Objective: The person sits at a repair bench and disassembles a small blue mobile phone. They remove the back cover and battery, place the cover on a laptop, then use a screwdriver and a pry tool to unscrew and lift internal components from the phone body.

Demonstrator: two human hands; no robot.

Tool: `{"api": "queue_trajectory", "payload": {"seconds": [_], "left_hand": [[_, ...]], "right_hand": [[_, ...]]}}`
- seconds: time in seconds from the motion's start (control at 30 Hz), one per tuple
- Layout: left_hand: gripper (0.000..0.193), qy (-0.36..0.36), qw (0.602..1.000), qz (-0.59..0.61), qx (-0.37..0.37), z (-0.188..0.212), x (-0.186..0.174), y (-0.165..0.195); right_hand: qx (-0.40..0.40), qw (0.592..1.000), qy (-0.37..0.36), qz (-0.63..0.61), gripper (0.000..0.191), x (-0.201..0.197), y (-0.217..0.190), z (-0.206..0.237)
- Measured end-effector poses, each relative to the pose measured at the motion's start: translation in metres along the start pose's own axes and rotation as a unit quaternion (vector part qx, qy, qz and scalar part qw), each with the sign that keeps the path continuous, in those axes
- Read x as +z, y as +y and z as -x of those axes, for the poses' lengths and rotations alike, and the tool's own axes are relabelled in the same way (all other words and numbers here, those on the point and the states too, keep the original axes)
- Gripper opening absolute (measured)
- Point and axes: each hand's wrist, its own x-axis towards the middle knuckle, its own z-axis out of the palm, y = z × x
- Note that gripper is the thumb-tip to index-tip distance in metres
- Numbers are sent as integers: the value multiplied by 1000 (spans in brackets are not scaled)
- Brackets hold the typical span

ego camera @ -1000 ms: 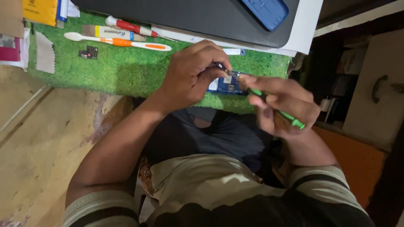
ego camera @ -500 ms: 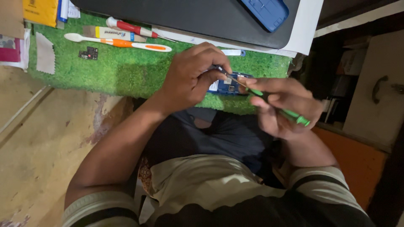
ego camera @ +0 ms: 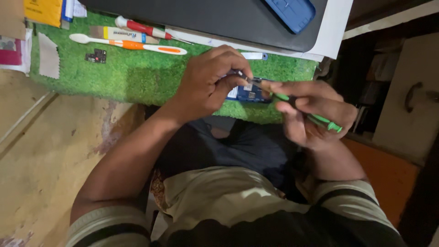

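Seen from above, a person sat with knees under a tabletop (ego camera: 55, 151), wearing a pale shirt with dark striped sleeves. Nearest the viewer, both forearms reached forward toward twelve o'clock and met over a patch of green fake-grass mat (ego camera: 137, 75).

The left hand (ego camera: 208, 84) curled over a small blue circuit board (ego camera: 249, 93), with thumb and fingers pinching its near edge to pin it against the mat. The board lay at the middle of the view, at the mat's front edge, mostly hidden by that hand.

At three o'clock from the board, the right hand (ego camera: 315, 114) was closed around a slim green-handled tool (ego camera: 320, 120), held like a pen between thumb and forefinger. Its thin metal tip pointed to nine o'clock and touched the board just beside the left fingertips.

To do this fine work well, the left hand probably needed to keep the board flat and steady, while the right hand pressed lightly and kept the tip clear of the left fingers, since a slip could scratch the board.

Farther away, at eleven o'clock, a white and orange toothbrush (ego camera: 130, 44) lay on the mat beside a red-handled screwdriver (ego camera: 141, 28) and a tiny dark chip (ego camera: 96, 56). Beyond them, at twelve o'clock, sat a dark flat slab (ego camera: 219, 20) with a blue phone case (ego camera: 290, 13) on it.
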Motion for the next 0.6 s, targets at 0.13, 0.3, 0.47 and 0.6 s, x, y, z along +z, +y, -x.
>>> {"api": "queue_trajectory", "payload": {"seconds": [0.13,0.3,0.47,0.6], "left_hand": [[15,-5,1000,1,-19,-1,0,0],[16,-3,1000,-12,0,0,0,2],[17,-1,1000,-22,-10,0,1,2],[17,-4,1000,-18,0,-1,0,1]], "right_hand": [[-23,998,-32,-41,23,1,5,0],[-24,999,-27,-19,21,-3,10,6],[-37,997,12,-65,27,-1,16,11],[-23,998,21,-54,22,1,17,12]]}}
